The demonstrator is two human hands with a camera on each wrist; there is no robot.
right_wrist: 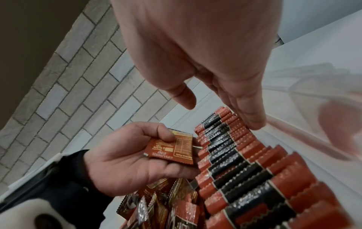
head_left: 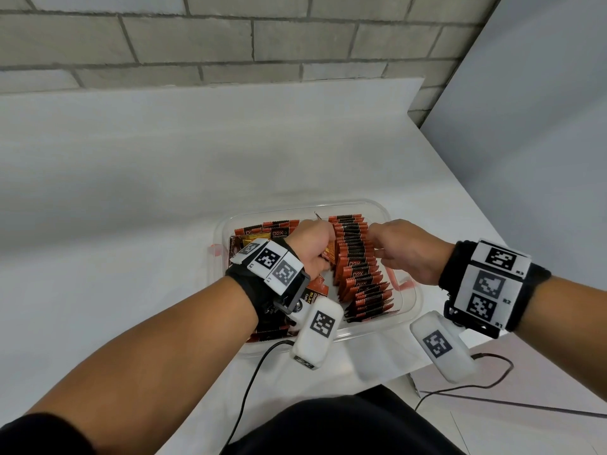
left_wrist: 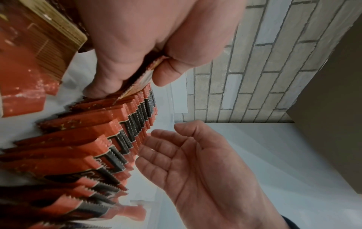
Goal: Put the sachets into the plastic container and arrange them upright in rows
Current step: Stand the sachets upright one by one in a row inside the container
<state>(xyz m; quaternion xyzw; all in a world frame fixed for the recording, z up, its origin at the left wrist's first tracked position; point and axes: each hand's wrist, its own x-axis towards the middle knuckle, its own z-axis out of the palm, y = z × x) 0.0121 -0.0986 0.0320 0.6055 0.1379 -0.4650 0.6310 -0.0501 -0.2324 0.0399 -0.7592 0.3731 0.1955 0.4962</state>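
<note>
Both hands work inside the clear rectangular plastic container [head_left: 377, 208] on the white table [head_left: 131, 192]. Left hand [head_left: 312, 244] pinches a red-orange foil sachet [right_wrist: 172, 148] between thumb and fingers, just beside the far end of the upright row of red-and-black sachets [head_left: 358, 267]. Right hand [head_left: 407, 251] is relaxed, fingers straight, their tips touching the row's right edge. Loose sachets [head_left: 262, 233] lie jumbled in the container's left part.

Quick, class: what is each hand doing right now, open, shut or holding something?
Left hand: pinches a sachet between thumb and fingers.
Right hand: open, holds nothing, fingertips at the upright row.
</note>
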